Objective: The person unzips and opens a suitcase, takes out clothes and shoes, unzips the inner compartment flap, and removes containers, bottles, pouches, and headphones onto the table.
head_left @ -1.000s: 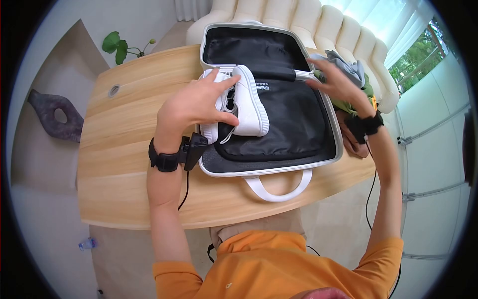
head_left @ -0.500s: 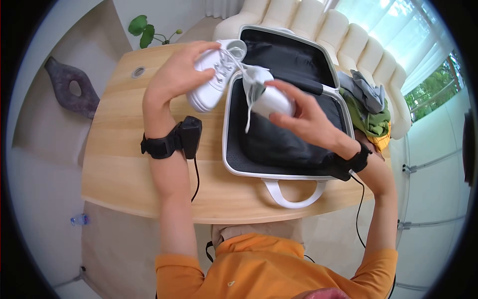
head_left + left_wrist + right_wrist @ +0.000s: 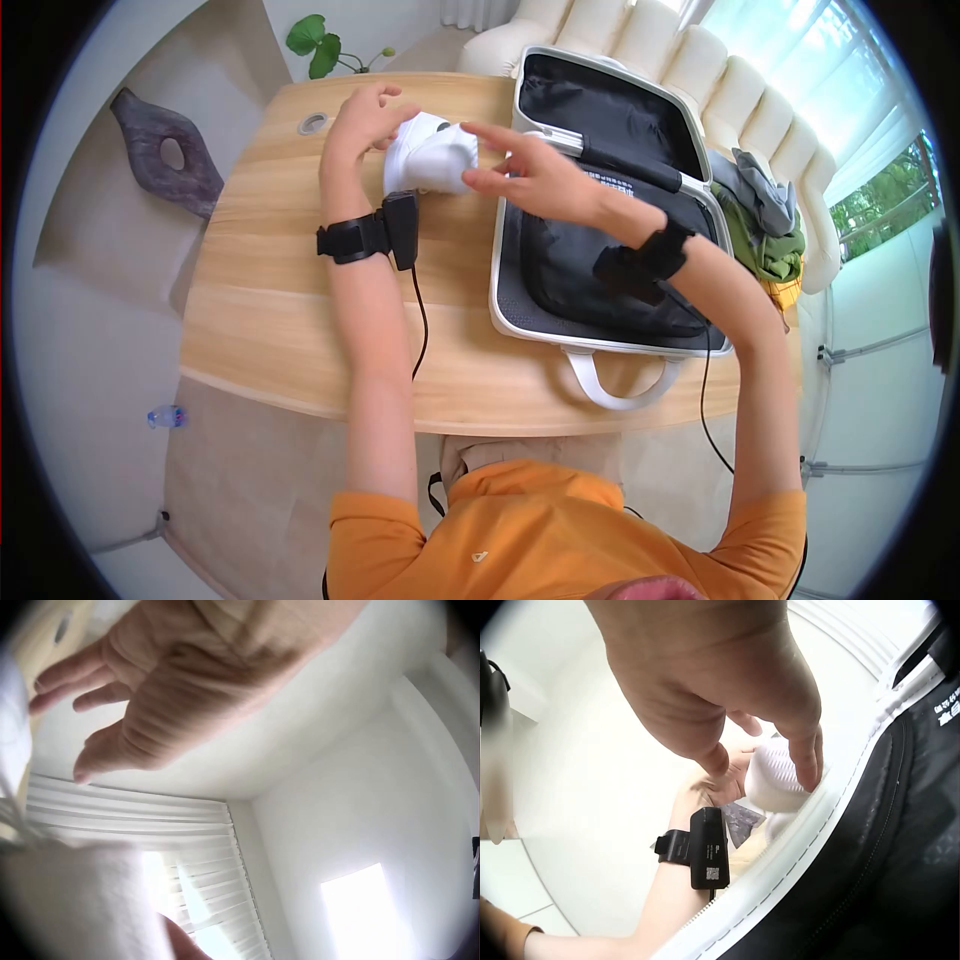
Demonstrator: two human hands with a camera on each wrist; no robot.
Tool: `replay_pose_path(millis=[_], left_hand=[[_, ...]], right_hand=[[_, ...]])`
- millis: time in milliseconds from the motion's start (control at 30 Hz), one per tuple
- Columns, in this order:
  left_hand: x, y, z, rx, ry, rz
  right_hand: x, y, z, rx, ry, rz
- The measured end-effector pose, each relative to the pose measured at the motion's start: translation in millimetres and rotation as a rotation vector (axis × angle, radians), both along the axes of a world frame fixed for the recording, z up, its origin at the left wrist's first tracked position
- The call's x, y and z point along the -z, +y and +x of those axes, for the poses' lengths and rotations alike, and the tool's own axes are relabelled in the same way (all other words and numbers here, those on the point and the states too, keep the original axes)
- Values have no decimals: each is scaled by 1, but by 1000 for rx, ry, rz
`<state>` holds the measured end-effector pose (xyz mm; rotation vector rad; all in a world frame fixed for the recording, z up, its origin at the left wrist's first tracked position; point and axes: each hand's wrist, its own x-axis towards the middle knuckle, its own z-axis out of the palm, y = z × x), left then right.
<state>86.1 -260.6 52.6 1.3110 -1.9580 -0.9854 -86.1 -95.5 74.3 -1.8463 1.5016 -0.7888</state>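
A pair of white sneakers (image 3: 440, 160) is at the left of the suitcase, low over the tabletop; the shoes overlap in the head view. My left hand (image 3: 365, 120) reaches past their far left side, fingers spread and loose. In the left wrist view its fingers stand apart from the blurred white shoe (image 3: 82, 900) below. My right hand (image 3: 545, 175) is extended leftward, fingertips right at the near shoe's end. Seen from the right wrist, a finger overlaps that ridged-soled shoe (image 3: 776, 780), while the thumb shows a gap from it.
The suitcase (image 3: 497, 290) lies open with its black lining showing and its white handle (image 3: 600, 395) toward me. Grey and green clothes (image 3: 765, 215) are piled right of it. A cable (image 3: 422, 330) trails from each wrist camera. Behind the table (image 3: 270, 330) stands a cream sofa (image 3: 640, 40).
My right hand took hold of one sneaker, and both shoes moved left out of the suitcase to over the table. The right hand's grip has since loosened, and the left hand has let go.
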Motion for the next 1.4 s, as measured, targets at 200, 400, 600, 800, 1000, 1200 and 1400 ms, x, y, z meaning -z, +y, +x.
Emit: replay_pose_path(millis=[200,400,600,800,1000,1200,1400], left_hand=[[-35,44,-13,316,-29,-290],[-48,91,-47,599,16,-330],[-43,108,-69,774,-119,-291],[-31,107,-85,749,-273,-335],[-24,93,-86,745,-413,-197],[-23,89,-84,747,-396,-56],[-17,87,-91,684,-450,-50]], right_hand=[[-52,46,-107,66,154,154],[-31,109,-212,285,779,317],[4,131,-237,459,677,152],[21,111,-234,491,982,44],[35,100,-246,299,1177,-102],[23,111,-239,375,918,-106],[22,126,-247,418,707,-139]])
